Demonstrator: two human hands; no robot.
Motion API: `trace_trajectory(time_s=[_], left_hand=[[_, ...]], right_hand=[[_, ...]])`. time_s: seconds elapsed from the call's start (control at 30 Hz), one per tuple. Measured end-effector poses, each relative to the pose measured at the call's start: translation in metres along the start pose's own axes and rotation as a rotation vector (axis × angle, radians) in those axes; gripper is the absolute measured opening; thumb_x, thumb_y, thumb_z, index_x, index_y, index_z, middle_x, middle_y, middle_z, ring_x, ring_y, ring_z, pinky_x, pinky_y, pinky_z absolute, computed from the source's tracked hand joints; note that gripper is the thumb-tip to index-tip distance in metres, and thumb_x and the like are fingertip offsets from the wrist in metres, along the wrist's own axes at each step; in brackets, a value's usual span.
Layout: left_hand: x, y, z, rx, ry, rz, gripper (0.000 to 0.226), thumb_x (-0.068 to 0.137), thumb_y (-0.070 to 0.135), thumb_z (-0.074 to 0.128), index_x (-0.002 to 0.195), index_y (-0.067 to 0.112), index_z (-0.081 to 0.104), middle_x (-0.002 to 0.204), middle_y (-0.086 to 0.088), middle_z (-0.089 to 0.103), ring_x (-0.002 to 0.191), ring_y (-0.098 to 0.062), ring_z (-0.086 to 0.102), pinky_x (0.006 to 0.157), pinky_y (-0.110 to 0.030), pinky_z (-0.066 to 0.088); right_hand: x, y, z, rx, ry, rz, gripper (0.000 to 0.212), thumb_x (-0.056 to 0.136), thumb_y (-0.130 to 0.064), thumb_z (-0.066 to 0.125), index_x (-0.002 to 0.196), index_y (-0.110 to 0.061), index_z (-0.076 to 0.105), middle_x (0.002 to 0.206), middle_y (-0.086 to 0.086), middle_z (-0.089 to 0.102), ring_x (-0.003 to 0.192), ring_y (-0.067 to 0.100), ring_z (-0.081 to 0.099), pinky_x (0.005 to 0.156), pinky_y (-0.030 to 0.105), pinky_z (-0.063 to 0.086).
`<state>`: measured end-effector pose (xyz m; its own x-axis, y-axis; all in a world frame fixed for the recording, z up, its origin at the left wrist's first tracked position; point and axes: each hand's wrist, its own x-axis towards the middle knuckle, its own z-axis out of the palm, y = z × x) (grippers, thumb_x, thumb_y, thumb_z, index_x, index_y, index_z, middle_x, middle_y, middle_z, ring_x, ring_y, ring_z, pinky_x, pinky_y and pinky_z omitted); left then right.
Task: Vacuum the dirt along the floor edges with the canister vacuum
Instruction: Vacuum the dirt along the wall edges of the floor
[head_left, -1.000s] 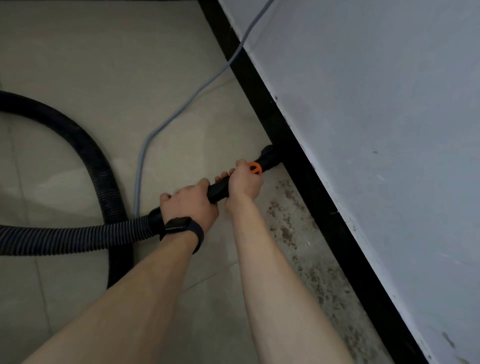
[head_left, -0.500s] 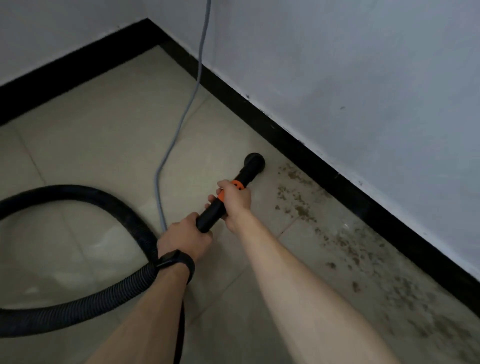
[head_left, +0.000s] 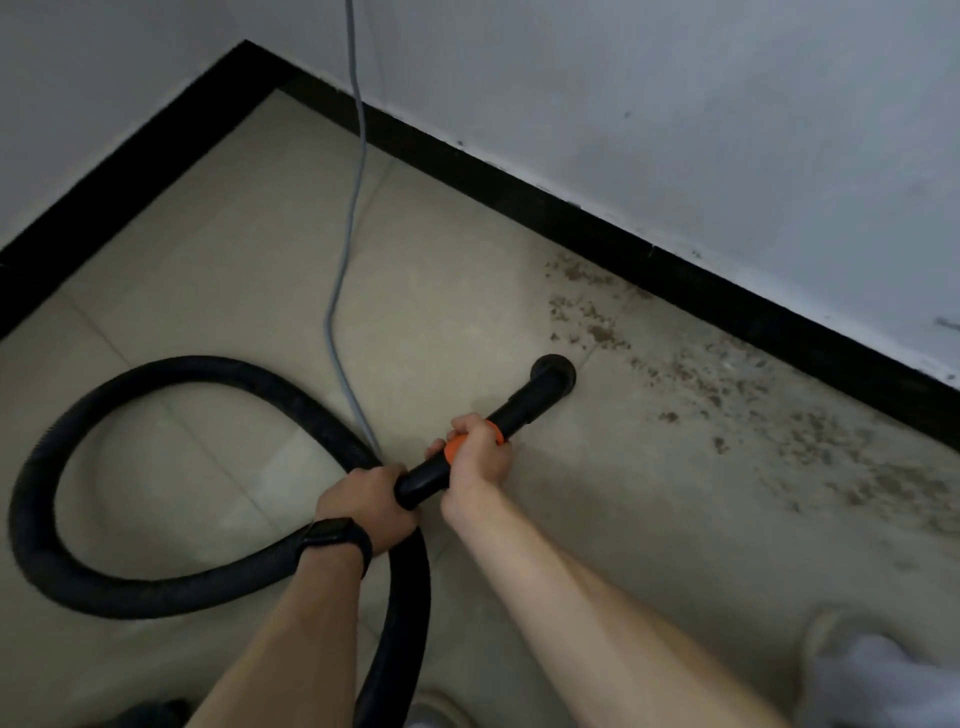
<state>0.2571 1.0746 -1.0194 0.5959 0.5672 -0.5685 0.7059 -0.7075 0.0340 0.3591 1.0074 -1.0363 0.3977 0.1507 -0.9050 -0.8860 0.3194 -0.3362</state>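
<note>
left hand (head_left: 366, 501) grips wand (head_left: 483, 434) — right hand (head_left: 475, 457) grips it too

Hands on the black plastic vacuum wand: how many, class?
2. The left hand grips the wand at its rear end, by the black ribbed hose; the right hand grips the orange collar.

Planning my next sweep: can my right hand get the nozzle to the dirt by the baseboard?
Probably yes: the right hand grips the wand, its nozzle sits beside the dirt, nothing lying between.
</note>
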Motion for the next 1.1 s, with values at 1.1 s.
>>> trace_trajectory(time_s=[1.1], left_hand=[[-0.021,0.053,-0.005,0.069,0.019,0.081,0.019,0.083,0.049,0.052,0.088,0.031,0.051,0.076,0.008,0.060,0.069,-0.016,0.061,0.063,-0.030,0.053]], right_hand=[[-0.007,-0.040,-0.028,0.035,-0.003,-0.006,0.020,0.076,0.000,0.059,0.092,-0.009,0.052,0.050,0.002,0.044,0.039,0.020,0.040,0.044,0.029,0.044]])
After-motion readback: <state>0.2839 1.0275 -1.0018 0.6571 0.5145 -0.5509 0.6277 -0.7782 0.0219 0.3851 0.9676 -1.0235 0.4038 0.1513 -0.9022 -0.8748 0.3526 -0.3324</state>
